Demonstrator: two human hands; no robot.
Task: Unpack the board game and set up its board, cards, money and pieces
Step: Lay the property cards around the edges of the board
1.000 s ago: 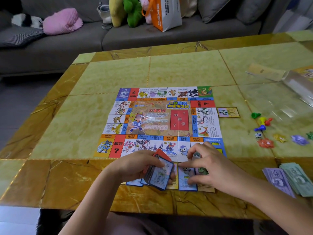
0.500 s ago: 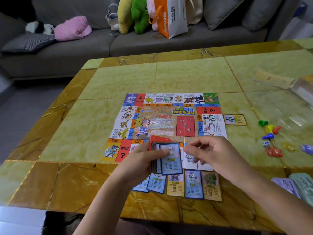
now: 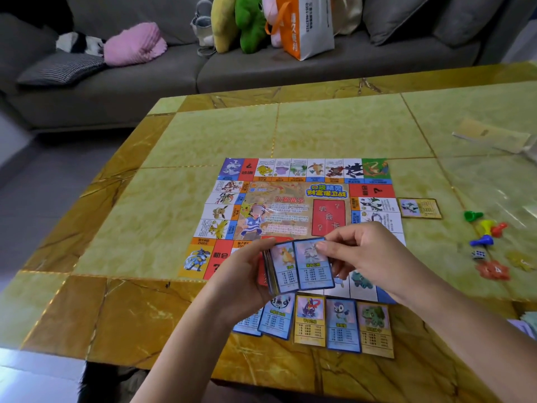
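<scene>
The colourful game board [image 3: 293, 196] lies flat on the yellow marble table [image 3: 203, 222]. My left hand [image 3: 241, 280] grips a stack of cards [image 3: 276, 269] above the board's near edge. My right hand [image 3: 369, 257] pinches the top blue card [image 3: 312, 266] at its upper corner, slid partly off the stack. Several cards [image 3: 340, 324] lie face up in a row along the board's near side. One card [image 3: 420, 208] lies to the right of the board. Coloured pawns [image 3: 485, 228], a die [image 3: 478, 254] and flat tokens [image 3: 494, 270] sit at the right.
A clear plastic wrapper [image 3: 499, 181] and a paper slip [image 3: 491, 135] lie at the table's far right. Paper money [image 3: 527, 324] shows at the right edge. A grey sofa [image 3: 261, 68] with cushions, plush toys and an orange bag [image 3: 302, 24] stands behind the table.
My right hand left the laid-down cards, rose to the stack and now pinches its top card. My left hand lifted the stack upright. The camera view shifted down and nearer.
</scene>
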